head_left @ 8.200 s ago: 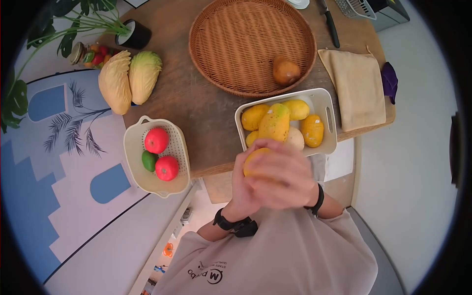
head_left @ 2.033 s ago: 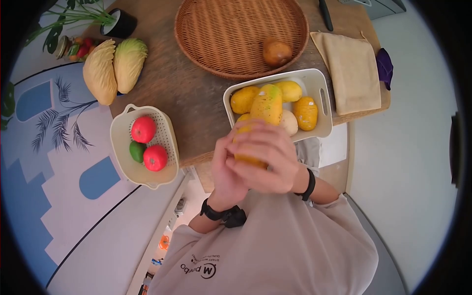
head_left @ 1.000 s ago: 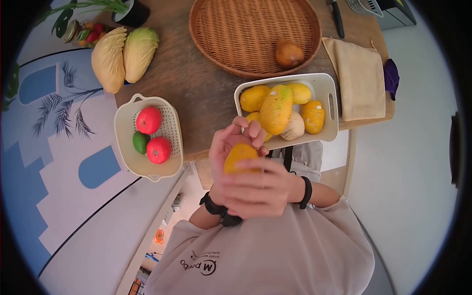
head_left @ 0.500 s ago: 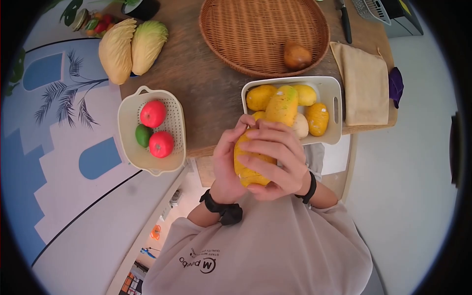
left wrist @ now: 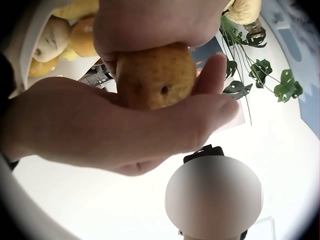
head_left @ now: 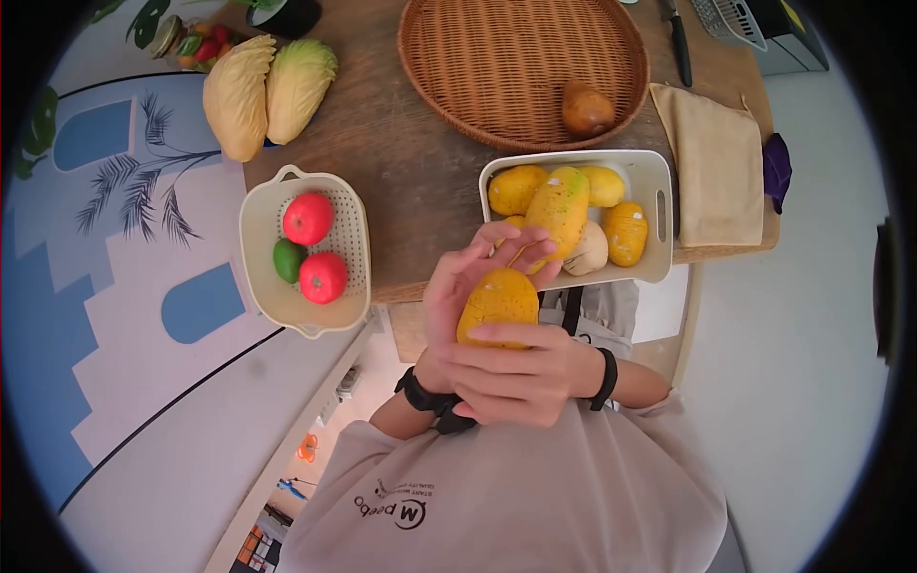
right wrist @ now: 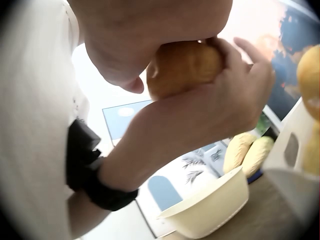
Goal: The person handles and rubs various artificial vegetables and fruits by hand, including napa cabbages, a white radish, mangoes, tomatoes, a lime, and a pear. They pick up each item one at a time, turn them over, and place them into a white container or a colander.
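Both hands hold a yellow mango [head_left: 501, 304] with a cracked skin, in front of the chest and just short of the table's edge. My left hand [head_left: 447, 304] cups it from the left, its fingertips raised past the far end. Across the near end lie the fingers of my right hand [head_left: 521, 382]. In the left wrist view, a small dark pit shows on the mango's end [left wrist: 155, 75]. The right wrist view has the mango [right wrist: 185, 67] between both hands, its lower side covered. Beyond the hands, a white tray [head_left: 661, 263] holds a green-tipped papaya [head_left: 559, 205] and several other yellow fruits.
At the left, a cream colander [head_left: 358, 286] holds two red fruits and a green one. A round wicker tray [head_left: 516, 57] with a brown pear [head_left: 586, 110] lies farther back. Nearby are a folded cloth [head_left: 712, 167], a knife [head_left: 680, 53] and two cabbages [head_left: 269, 95].
The right fingers have slid from over the mango down to its near end, and the left fingertips have lifted off its far end. Earlier frames show the hands repeatedly passing over it.
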`<state>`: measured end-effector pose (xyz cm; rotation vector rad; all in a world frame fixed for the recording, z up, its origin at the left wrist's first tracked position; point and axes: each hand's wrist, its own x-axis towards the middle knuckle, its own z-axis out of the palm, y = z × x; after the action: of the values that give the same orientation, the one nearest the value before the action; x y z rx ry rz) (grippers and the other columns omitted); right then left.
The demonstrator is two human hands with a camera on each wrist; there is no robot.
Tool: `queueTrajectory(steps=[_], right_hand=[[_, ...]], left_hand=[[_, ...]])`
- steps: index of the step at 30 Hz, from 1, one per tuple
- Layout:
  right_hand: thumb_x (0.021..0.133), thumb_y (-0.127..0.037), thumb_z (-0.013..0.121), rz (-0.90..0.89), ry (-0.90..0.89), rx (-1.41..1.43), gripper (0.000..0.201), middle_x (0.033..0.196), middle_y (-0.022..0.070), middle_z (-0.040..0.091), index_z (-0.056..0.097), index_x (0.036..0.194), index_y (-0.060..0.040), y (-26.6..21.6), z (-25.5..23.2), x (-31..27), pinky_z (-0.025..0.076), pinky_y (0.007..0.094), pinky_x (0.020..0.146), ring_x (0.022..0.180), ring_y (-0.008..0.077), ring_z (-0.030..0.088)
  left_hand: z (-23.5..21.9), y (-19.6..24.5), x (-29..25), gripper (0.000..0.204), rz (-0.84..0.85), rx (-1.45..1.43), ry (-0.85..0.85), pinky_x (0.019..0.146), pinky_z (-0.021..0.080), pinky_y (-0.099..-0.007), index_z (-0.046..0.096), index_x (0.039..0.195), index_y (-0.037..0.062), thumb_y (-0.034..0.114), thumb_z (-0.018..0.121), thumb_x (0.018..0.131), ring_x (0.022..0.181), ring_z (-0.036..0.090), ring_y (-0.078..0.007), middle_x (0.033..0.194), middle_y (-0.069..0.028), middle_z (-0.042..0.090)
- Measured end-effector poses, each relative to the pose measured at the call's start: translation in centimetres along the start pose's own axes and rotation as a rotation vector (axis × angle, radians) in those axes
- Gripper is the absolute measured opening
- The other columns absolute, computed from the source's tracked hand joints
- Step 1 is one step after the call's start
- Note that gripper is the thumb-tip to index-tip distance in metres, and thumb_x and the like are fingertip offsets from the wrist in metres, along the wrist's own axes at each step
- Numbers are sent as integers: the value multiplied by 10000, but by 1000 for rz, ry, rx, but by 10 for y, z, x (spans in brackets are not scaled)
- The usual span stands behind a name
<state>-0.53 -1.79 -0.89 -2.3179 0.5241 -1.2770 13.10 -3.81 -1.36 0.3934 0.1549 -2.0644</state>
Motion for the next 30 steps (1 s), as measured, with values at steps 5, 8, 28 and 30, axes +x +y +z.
queueTrajectory(steps=[5,8,28,30], right_hand=[[543,-66,481,162,83,-72,520,1103,161,749,762,981,-47,16,-4,17,607,475,911,1056,359,733],[624,-171,679,-9,40,-28,375,1120,163,746,757,972,-54,5,-4,17,598,486,942,1061,362,731],[636,-221,581,57,-3,-197,416,1006,121,774,778,945,-25,17,-8,14,615,418,893,986,311,758],[698,-121,212,32,7,-139,614,996,122,772,773,926,-20,22,-20,19,618,423,876,967,312,758]], left_hand=[[9,-8,-6,435,160,321,-77,1267,386,-465,544,1373,43,350,373,1116,1431,507,-326,1499,-203,552],[1,-1,-1,434,-27,60,-4,1256,393,-458,550,1357,41,355,369,1118,1396,532,-329,1459,-195,577],[-9,4,1,376,61,135,1,1130,475,-389,585,1289,80,330,351,1133,1224,631,-207,1290,-88,644],[-10,4,0,396,49,189,42,1129,477,-377,590,1316,77,336,353,1134,1236,632,-199,1317,-85,647]])
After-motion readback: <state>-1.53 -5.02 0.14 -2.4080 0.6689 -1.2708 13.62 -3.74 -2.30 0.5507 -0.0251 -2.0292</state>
